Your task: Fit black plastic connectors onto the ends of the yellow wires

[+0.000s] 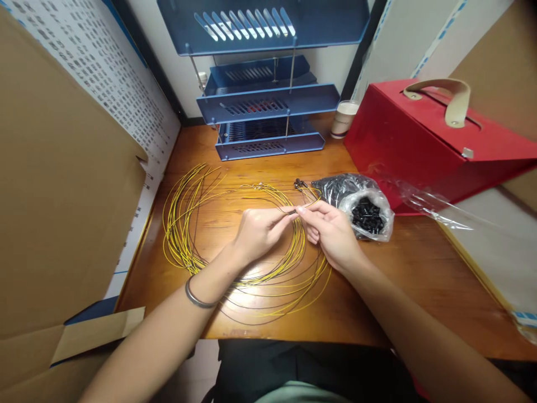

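Observation:
My left hand [263, 230] and my right hand [331, 229] meet at the fingertips above the wooden table. Both pinch thin wire, and a small dark piece shows between the fingertips; its kind is too small to make out. Below and around my hands lies a loose coil of yellow and black wires [298, 246], its other side [174, 235] spreading to the left. Just behind my right hand are wire ends with black connectors [300, 183]. To the right of that hand, an open clear plastic bag [388, 226] holds many small black parts [367, 216].
A blue tiered file tray [268, 148] stands at the back, with a paper cup [344, 119] to its right. A red box [403, 140] with a beige handle [457, 106] sits at the right. Cardboard [67, 168] walls the left side of the wooden table [356, 313].

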### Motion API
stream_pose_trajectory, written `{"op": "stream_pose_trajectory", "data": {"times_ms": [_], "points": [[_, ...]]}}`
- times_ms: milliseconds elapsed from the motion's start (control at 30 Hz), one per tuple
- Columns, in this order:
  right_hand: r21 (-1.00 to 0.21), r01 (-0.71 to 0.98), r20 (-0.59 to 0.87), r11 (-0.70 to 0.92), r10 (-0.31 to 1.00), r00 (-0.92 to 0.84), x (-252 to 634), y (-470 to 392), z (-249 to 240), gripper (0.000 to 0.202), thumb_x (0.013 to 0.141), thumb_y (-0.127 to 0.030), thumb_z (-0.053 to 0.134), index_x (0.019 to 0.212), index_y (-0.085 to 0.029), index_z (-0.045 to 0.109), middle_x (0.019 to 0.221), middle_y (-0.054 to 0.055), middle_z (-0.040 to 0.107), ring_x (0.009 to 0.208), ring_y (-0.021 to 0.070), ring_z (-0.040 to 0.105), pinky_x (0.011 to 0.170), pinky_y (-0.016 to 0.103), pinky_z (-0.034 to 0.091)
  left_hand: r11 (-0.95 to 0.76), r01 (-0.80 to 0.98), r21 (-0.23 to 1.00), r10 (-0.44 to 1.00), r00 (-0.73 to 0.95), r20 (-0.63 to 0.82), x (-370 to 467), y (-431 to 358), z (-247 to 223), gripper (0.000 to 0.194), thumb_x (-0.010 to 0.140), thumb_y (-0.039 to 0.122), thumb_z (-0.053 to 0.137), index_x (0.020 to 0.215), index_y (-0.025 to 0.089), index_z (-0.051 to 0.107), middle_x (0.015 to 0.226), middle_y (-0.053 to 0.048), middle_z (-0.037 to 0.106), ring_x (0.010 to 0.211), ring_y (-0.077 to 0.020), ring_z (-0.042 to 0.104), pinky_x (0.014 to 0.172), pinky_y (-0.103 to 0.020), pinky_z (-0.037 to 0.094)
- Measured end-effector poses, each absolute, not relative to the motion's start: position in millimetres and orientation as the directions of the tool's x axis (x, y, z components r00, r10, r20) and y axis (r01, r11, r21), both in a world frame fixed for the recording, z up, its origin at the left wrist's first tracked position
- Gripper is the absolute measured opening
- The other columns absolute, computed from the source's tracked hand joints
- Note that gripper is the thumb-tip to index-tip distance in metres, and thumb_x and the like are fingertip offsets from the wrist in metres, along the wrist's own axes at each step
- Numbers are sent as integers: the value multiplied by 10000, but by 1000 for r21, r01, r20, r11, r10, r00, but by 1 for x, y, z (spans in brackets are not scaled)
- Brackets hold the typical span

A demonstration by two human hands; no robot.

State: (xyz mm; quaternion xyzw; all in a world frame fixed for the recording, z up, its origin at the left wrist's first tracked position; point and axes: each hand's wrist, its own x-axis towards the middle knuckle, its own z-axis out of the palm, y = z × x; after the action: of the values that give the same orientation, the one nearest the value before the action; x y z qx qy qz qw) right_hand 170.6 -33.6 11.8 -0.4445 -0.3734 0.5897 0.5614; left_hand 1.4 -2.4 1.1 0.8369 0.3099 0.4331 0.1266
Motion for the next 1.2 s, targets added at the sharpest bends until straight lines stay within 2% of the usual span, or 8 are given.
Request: {"op": "stream_pose_trajectory", "data": {"times_ms": [200, 367, 567, 767, 967, 1200], "points": [[-919, -384, -113, -86, 992, 48, 172, -33, 14, 330, 688, -385, 878, 726, -190, 614, 455, -96, 420, 394, 43, 306, 370, 177, 241, -775, 410, 480, 628, 420, 655, 2, -2, -1, 213, 966, 236, 621, 1041, 126, 786, 999, -87, 800, 808, -181, 788, 708, -237, 614], [-936, -331, -133, -116, 991, 27, 171, -34, 14, 327, 697, -400, 870, 727, -182, 628, 465, -88, 437, 393, 43, 319, 372, 182, 251, -781, 398, 481, 622, 429, 655, 2, -2, -1, 217, 981, 229, 593, 1043, 150, 785, 1022, -78, 798, 820, -169, 786, 713, -229, 606], [-931, -343, -155, -126, 986, 60, 173, -33, 14, 309, 686, -383, 856, 810, -191, 648, 458, -97, 435, 389, 51, 310, 371, 184, 245, -741, 456, 493, 666, 401, 629, 3, -3, 0, 214, 969, 291, 628, 1041, 156, 777, 897, -48, 813, 634, -124, 739, 622, -200, 554], [-945, -309, -129, -110, 991, 42, 172, -33, 11, 319, 703, -398, 859, 783, -176, 644, 462, -84, 462, 391, 52, 342, 373, 182, 266, -727, 453, 517, 685, 424, 593, 2, -3, 0, 215, 979, 253, 598, 1056, 158, 775, 955, -52, 812, 702, -134, 753, 638, -206, 545], [-956, -276, -109, -94, 993, 40, 176, -32, 11, 320, 714, -414, 855, 794, -180, 651, 472, -81, 471, 395, 53, 354, 381, 183, 263, -711, 447, 543, 702, 408, 584, 1, -2, -1, 203, 962, 261, 622, 1055, 168, 777, 921, -46, 813, 654, -127, 733, 633, -207, 545], [-962, -258, -103, -92, 994, 28, 174, -33, 11, 341, 706, -437, 858, 757, -175, 648, 478, -75, 475, 396, 55, 354, 377, 194, 261, -725, 453, 519, 687, 409, 601, 1, -3, 0, 203, 972, 258, 610, 1046, 165, 774, 927, -49, 813, 697, -136, 749, 659, -208, 549]]}}
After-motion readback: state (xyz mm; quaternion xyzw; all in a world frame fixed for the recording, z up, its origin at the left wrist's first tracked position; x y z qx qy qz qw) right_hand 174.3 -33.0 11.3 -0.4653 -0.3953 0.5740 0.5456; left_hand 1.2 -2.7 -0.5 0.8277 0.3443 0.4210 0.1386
